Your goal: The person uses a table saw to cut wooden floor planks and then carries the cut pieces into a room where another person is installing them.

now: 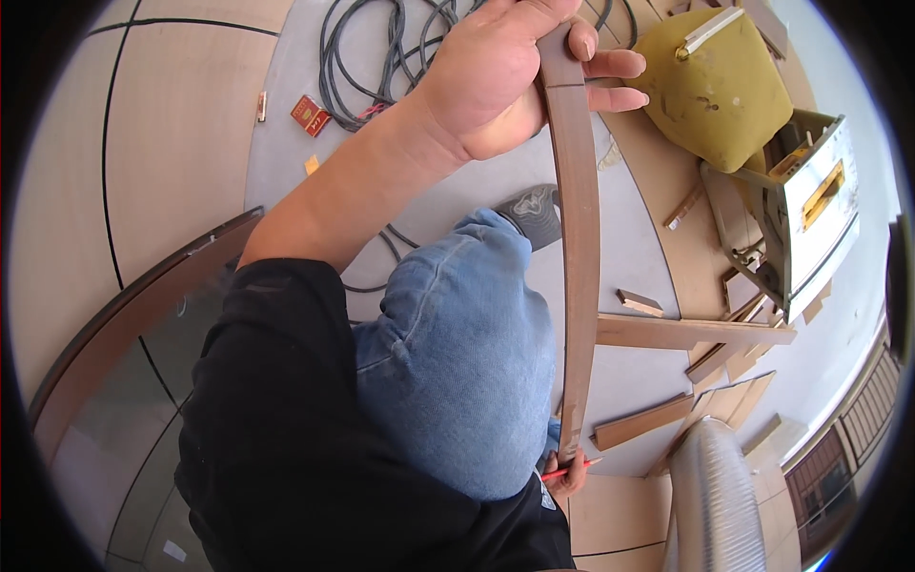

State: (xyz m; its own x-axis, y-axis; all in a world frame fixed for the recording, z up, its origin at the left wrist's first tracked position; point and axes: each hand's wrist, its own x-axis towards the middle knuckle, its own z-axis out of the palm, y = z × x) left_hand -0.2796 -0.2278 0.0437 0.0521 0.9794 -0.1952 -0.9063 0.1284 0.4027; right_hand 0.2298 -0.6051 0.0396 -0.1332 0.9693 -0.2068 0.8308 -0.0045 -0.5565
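Note:
A long brown wooden strip (578,248) runs upright through the middle of the view, in front of my bent knee in blue jeans. My left hand (500,81) is closed round its far end, with the thumb across it and two fingers sticking out past its right side. A thin dark line crosses the strip just below that grip. At the near end, small in view, my right hand (568,476) is closed on a red pencil (578,469) and touches the strip's end. Part of the right hand is hidden behind my black shirt.
Coiled dark cable (376,57) and a small red box (310,115) lie on the floor at far left. A table saw (805,205) with a yellow-green bag (715,91) stands at right. Wood offcuts (643,419) and a ribbed silver duct (717,500) lie nearer. A dark-edged panel (143,296) is at left.

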